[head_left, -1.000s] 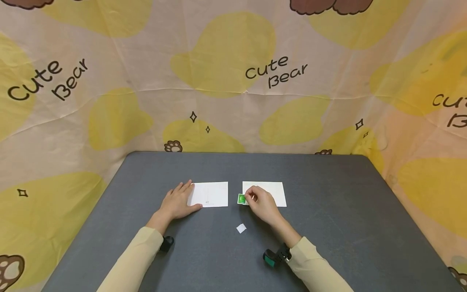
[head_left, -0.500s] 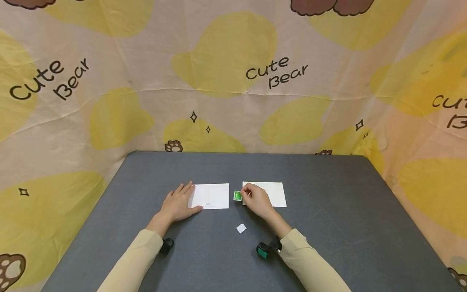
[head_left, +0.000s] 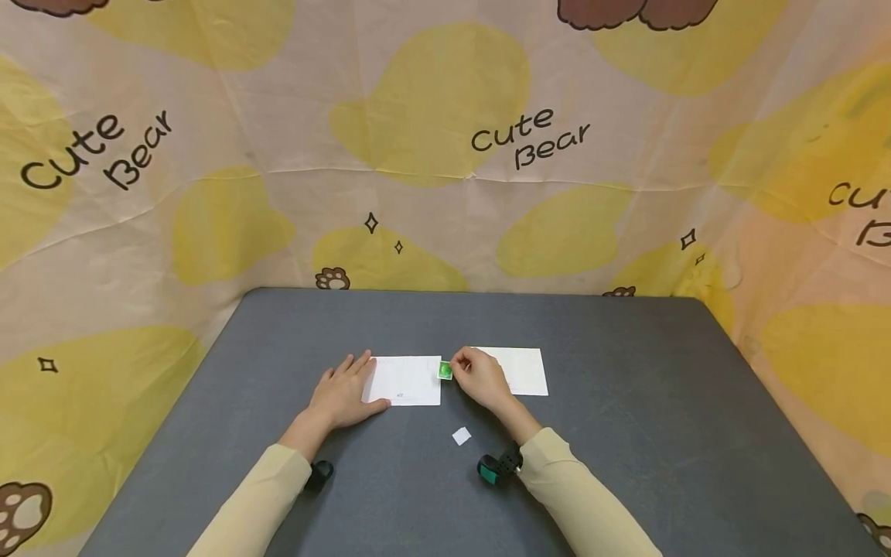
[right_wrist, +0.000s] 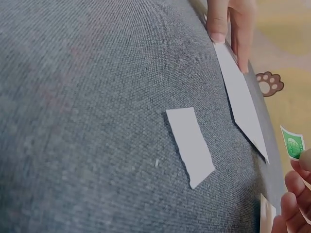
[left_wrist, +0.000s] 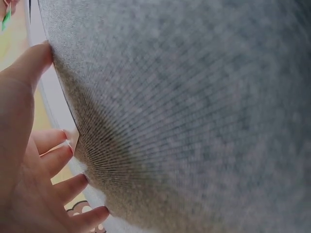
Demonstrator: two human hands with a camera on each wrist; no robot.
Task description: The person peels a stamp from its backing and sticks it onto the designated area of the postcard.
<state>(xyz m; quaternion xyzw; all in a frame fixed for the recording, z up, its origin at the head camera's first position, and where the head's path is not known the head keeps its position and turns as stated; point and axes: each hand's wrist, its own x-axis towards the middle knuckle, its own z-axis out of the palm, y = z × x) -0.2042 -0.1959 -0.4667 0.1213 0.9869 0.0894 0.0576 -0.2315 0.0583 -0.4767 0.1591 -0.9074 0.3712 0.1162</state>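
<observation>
A small green postage stamp (head_left: 445, 370) is pinched at its right side between the thumb and finger of my right hand (head_left: 480, 381). It is at the right edge of the left white card (head_left: 407, 381), which bears tiny print near the bottom; in the right wrist view the stamp (right_wrist: 294, 147) appears raised off the table. My left hand (head_left: 344, 394) rests at that card's left end, fingers spread along the left edge, thumb on the lower edge. Under and behind my right hand lies a second white card (head_left: 524, 371), partly hidden.
A small piece of white paper (head_left: 462, 436) lies on the grey table (head_left: 390, 495) between my forearms. Behind the table's far edge hangs a printed yellow and cream cloth (head_left: 431, 100). Wrist devices (head_left: 498, 464) are worn on both wrists.
My right hand has carried the stamp left, from the right card's left edge to the left card. Under my left hand, the left card has shifted slightly right and nearer.
</observation>
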